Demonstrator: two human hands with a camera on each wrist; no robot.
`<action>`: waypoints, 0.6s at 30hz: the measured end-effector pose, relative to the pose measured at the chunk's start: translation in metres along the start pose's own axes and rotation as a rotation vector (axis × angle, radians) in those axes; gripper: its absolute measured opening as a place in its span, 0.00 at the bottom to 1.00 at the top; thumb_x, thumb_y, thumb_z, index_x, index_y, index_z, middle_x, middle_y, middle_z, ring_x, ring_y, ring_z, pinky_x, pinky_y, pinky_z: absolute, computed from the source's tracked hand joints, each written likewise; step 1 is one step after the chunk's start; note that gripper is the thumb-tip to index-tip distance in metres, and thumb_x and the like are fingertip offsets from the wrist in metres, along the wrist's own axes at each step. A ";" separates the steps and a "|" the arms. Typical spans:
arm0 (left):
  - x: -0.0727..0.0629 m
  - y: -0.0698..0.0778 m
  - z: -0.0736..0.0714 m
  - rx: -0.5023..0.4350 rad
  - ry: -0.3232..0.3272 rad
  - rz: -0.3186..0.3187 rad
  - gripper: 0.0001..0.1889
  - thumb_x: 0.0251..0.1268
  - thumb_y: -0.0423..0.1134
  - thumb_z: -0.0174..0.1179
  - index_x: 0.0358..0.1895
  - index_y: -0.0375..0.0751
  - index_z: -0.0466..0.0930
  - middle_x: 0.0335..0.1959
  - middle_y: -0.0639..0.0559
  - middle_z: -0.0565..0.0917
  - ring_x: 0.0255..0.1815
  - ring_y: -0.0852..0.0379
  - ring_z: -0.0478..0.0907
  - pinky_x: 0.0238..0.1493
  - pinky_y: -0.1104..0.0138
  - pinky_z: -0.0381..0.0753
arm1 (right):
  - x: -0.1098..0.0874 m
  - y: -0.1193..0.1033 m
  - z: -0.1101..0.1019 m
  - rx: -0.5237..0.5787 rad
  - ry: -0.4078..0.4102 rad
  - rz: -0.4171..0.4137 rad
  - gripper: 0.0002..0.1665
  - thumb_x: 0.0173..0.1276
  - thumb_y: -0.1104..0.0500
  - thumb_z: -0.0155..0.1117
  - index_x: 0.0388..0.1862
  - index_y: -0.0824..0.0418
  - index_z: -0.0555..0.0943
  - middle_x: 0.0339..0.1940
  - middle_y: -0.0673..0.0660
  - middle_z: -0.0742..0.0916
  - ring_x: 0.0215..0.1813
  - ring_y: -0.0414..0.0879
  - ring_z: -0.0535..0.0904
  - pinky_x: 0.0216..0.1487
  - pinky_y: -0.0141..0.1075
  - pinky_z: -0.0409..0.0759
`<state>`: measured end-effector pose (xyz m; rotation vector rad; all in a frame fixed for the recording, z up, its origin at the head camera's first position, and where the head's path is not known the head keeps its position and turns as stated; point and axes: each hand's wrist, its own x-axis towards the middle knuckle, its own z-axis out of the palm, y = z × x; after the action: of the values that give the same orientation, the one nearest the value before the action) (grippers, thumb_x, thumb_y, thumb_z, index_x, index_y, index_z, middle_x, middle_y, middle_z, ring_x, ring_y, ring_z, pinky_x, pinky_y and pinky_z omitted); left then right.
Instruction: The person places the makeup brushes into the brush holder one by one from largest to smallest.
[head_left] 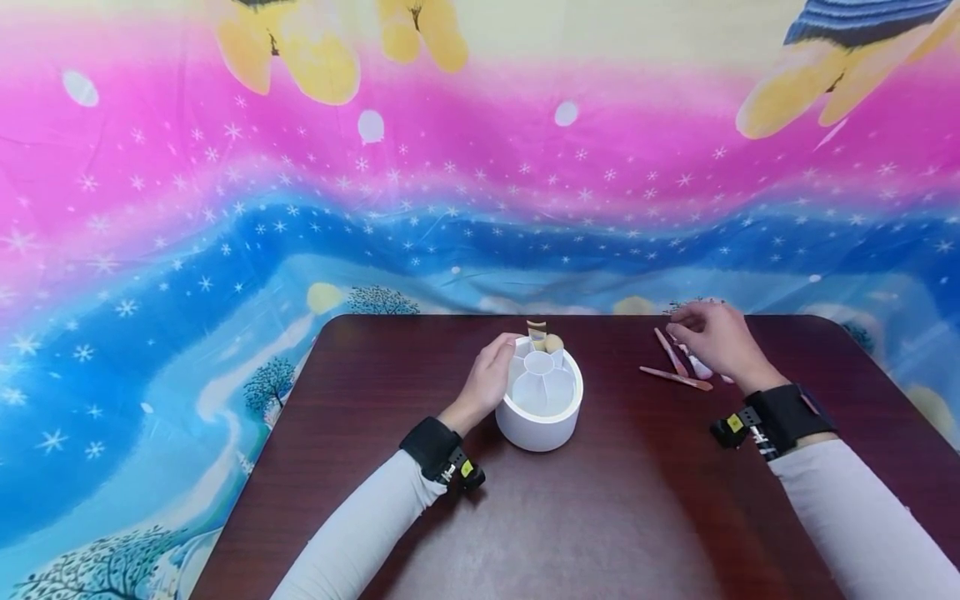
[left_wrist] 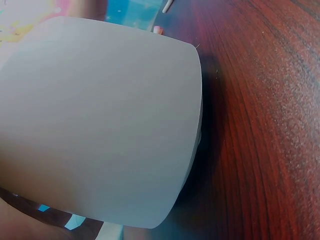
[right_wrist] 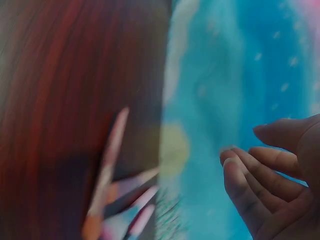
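A white round divided organizer [head_left: 538, 425] stands on the table, and its smooth outer wall [left_wrist: 105, 120] fills much of the left wrist view. My left hand [head_left: 487, 375] holds it at its left side, fingertips at the rim. A small flat-ended tube [head_left: 537, 333] and a round beige item [head_left: 553, 343] stick up from its back compartments. Over on the right, my right hand [head_left: 716, 337] hovers above several makeup brushes [head_left: 678, 379]. In the right wrist view, its fingers [right_wrist: 265, 185] are loosely bent with the thumb apart, holding nothing; the blurred brushes [right_wrist: 107, 175] lie beyond.
The dark wooden table [head_left: 615, 500] has rounded back corners. Right behind its back edge hangs a colourful printed cloth [head_left: 480, 208]. Black wrist straps with small cameras sit on both forearms.
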<state>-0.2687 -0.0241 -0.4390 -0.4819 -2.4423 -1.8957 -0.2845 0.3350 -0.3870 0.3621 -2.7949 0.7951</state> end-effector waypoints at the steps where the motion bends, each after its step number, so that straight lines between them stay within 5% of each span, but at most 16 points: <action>1: 0.000 0.000 0.000 -0.002 -0.002 0.001 0.24 0.86 0.44 0.34 0.65 0.36 0.76 0.61 0.41 0.82 0.64 0.47 0.76 0.69 0.51 0.71 | -0.001 0.009 0.001 -0.009 -0.016 0.021 0.16 0.76 0.58 0.62 0.51 0.70 0.84 0.42 0.69 0.88 0.44 0.63 0.85 0.43 0.56 0.80; 6: -0.001 0.000 0.000 -0.006 -0.011 -0.005 0.24 0.86 0.45 0.34 0.66 0.36 0.76 0.62 0.41 0.81 0.65 0.47 0.76 0.68 0.50 0.72 | -0.003 0.047 0.009 -0.048 -0.079 0.155 0.18 0.76 0.59 0.60 0.52 0.76 0.81 0.44 0.74 0.87 0.40 0.62 0.84 0.34 0.48 0.81; 12: 0.000 0.001 -0.001 0.007 -0.012 -0.013 0.24 0.86 0.44 0.34 0.66 0.36 0.75 0.62 0.41 0.81 0.65 0.47 0.76 0.68 0.51 0.72 | -0.008 0.073 0.016 -0.069 -0.140 0.303 0.23 0.77 0.59 0.57 0.56 0.81 0.76 0.45 0.77 0.84 0.43 0.66 0.82 0.38 0.51 0.80; 18: 0.000 0.000 -0.001 0.005 -0.010 -0.007 0.24 0.86 0.44 0.34 0.66 0.36 0.76 0.62 0.41 0.81 0.64 0.47 0.77 0.68 0.50 0.72 | -0.013 0.088 0.019 -0.115 -0.161 0.363 0.22 0.78 0.57 0.54 0.50 0.78 0.77 0.33 0.68 0.82 0.33 0.58 0.77 0.31 0.45 0.75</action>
<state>-0.2691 -0.0246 -0.4384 -0.4838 -2.4579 -1.8938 -0.3004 0.3998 -0.4487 -0.1112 -3.0884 0.6957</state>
